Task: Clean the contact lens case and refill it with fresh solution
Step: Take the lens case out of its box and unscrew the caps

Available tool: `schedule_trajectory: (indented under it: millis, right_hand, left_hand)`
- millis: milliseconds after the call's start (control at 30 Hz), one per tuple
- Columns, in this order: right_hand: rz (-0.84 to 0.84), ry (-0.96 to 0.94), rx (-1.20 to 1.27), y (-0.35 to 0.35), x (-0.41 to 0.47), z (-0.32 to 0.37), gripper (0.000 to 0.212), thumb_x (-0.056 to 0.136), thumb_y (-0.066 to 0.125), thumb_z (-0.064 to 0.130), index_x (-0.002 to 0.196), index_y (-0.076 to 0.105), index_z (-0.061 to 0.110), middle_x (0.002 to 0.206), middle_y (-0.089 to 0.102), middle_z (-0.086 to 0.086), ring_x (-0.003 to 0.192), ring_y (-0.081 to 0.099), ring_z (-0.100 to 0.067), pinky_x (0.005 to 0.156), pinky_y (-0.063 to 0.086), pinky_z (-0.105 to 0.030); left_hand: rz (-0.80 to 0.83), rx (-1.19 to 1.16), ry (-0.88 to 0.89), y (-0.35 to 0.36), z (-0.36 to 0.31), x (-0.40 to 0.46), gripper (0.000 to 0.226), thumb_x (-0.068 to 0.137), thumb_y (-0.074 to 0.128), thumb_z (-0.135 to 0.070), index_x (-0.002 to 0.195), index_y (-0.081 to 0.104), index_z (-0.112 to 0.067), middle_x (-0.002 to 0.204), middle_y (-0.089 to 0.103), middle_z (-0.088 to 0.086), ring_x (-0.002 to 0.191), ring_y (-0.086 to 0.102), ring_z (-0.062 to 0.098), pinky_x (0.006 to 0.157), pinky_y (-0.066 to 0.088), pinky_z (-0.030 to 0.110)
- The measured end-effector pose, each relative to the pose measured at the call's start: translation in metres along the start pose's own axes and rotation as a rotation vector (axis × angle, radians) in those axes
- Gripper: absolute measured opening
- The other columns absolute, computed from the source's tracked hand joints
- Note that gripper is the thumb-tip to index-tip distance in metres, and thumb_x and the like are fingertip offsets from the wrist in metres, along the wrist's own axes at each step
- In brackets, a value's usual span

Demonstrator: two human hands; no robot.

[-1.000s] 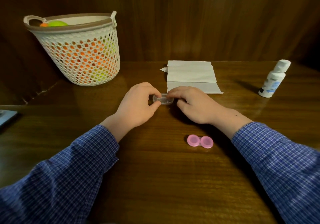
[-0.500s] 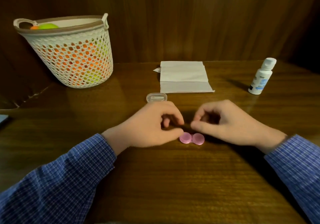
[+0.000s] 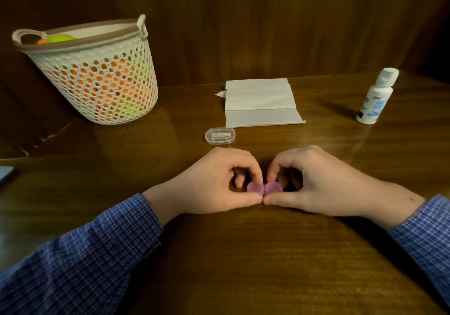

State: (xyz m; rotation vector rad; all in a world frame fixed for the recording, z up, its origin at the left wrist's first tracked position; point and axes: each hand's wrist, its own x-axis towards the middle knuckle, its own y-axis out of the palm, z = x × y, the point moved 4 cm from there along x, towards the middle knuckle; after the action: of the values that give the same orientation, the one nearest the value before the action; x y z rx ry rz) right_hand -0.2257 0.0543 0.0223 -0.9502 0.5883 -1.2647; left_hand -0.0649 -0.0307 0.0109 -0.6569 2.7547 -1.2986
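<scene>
A pink contact lens case (image 3: pixel 265 188) with two round caps lies on the wooden table (image 3: pixel 243 254). My left hand (image 3: pixel 214 183) pinches its left cap between thumb and forefinger. My right hand (image 3: pixel 314 181) pinches the right cap the same way. Both thumbs meet at the case's near side. A white solution bottle (image 3: pixel 375 98) with a blue label stands upright at the far right. A small clear plastic box (image 3: pixel 220 135) lies just beyond my hands.
A folded white tissue (image 3: pixel 261 103) lies behind the clear box. A white mesh basket (image 3: pixel 97 76) holding orange and green balls stands at the far left against the wooden wall. A flat grey object (image 3: pixel 4 174) pokes in at the left edge.
Both hands let go of the clear box, which stays on the table, and moved back toward me. They now pinch the pink case's two caps.
</scene>
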Motion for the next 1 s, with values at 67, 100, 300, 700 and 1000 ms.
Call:
schedule_trajectory:
  millis: [67,100,300,700,1000]
  right_hand:
    - [-0.018,0.025,-0.011,0.002,0.003,0.000,0.040,0.070,0.067,0.073,0.089,0.070,0.038,0.079,0.069,0.017,0.075,0.064,-0.002,0.056,0.054,-0.024]
    - [-0.024,0.041,-0.010,0.002,0.004,-0.001,0.041,0.068,0.068,0.073,0.088,0.070,0.038,0.077,0.069,0.016,0.074,0.064,-0.002,0.056,0.054,-0.023]
    - [-0.053,0.096,0.065,0.001,0.007,-0.006,0.042,0.061,0.076,0.072,0.080,0.072,0.035,0.075,0.071,0.014,0.070,0.065,-0.005,0.057,0.054,-0.023]
    - [-0.027,0.077,0.178,0.002,0.009,-0.007,0.041,0.062,0.072,0.067,0.081,0.075,0.032,0.079,0.072,0.015,0.068,0.065,-0.008,0.056,0.054,-0.023]
    - [-0.003,0.011,0.222,0.000,0.013,-0.009,0.035,0.069,0.079,0.054,0.083,0.076,0.022,0.074,0.073,0.002,0.065,0.065,-0.010,0.057,0.054,-0.023]
  left_hand:
    - [-0.014,-0.015,-0.004,-0.002,0.003,0.001,0.013,0.084,0.083,-0.027,0.095,0.075,-0.027,0.091,0.069,-0.007,0.075,0.061,0.020,0.060,0.052,0.038]
    - [-0.023,-0.019,-0.008,-0.003,0.005,0.001,0.013,0.084,0.082,-0.028,0.095,0.075,-0.028,0.090,0.070,-0.006,0.075,0.062,0.020,0.060,0.052,0.041]
    - [-0.047,-0.039,-0.036,-0.004,0.010,0.002,0.014,0.083,0.084,-0.031,0.095,0.076,-0.029,0.089,0.071,0.000,0.071,0.062,0.023,0.060,0.052,0.048]
    - [-0.067,-0.042,-0.056,-0.008,0.006,0.002,0.014,0.082,0.085,-0.025,0.096,0.084,-0.024,0.095,0.077,-0.014,0.092,0.072,0.001,0.083,0.062,0.030]
    - [-0.104,-0.040,-0.049,-0.006,0.003,0.001,0.014,0.082,0.085,-0.023,0.095,0.084,-0.022,0.096,0.078,-0.012,0.093,0.072,0.000,0.083,0.061,0.026]
